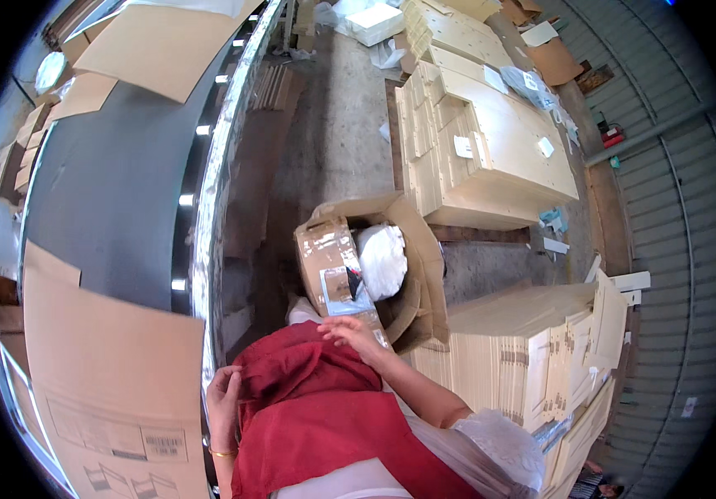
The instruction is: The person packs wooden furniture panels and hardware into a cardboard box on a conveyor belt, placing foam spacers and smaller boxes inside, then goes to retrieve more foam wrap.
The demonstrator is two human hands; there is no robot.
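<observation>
Draped across my lap is a red apron (312, 424), bunched into folds toward its far end. My left hand (223, 401), with a thin bangle at the wrist, is at the apron's left edge; its fingers are curled together and appear to pinch the cloth. Above the far folds, my right hand (351, 334) is held open with fingers apart and nothing in them. It is nearest to a taped cardboard box (324, 258) with open flaps. Inside that box sits a white plastic-wrapped bundle (381, 262).
On my left runs a dark conveyor belt (117, 183) with a metal side rail (212, 191), carrying flat cardboard sheets (108, 358). Pale board stacks stand at the right, one near (491, 358) and one farther (491, 141). White packaging (374, 25) lies on the far floor.
</observation>
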